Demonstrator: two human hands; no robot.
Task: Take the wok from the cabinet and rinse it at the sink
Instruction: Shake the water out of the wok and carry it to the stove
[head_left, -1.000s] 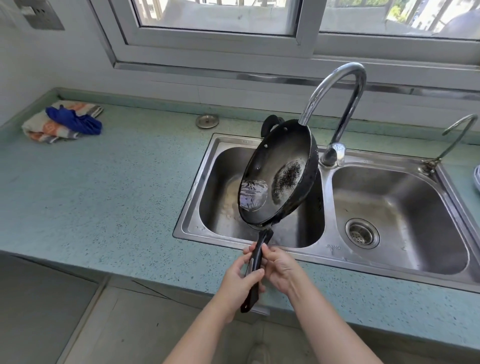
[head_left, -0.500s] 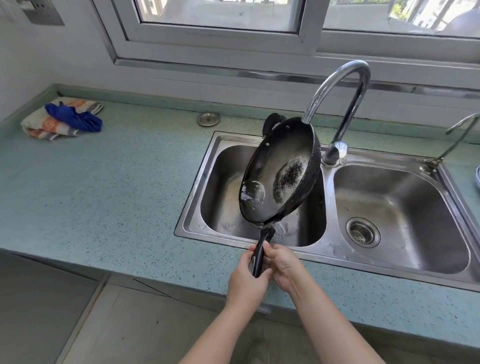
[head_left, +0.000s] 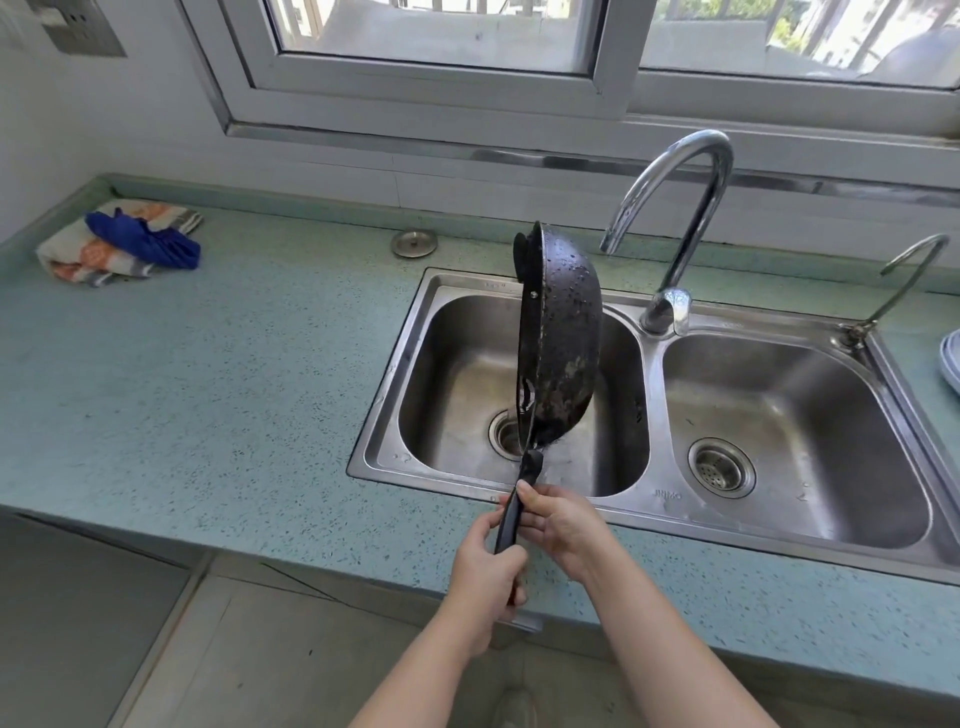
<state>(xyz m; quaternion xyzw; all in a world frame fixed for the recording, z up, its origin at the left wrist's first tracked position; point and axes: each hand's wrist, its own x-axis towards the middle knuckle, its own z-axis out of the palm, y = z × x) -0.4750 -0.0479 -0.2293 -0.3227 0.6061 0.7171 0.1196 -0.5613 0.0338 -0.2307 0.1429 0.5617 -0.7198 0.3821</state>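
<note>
A black wok stands on edge over the left basin of the steel double sink. Its wet, spotted underside faces right and its opening faces left. The long black handle points down toward me. My left hand grips the lower handle, and my right hand holds it just above. The curved chrome tap arches to the wok's right, and no water stream is visible.
A folded towel with a blue cloth lies at the counter's far left. A round metal sink plug sits behind the left basin. A small second tap and a plate edge are at the right. A window runs behind.
The wok has been rolled about its handle from tilted with its inside toward me to standing on edge with its underside facing right. Both hands stay on the handle.
</note>
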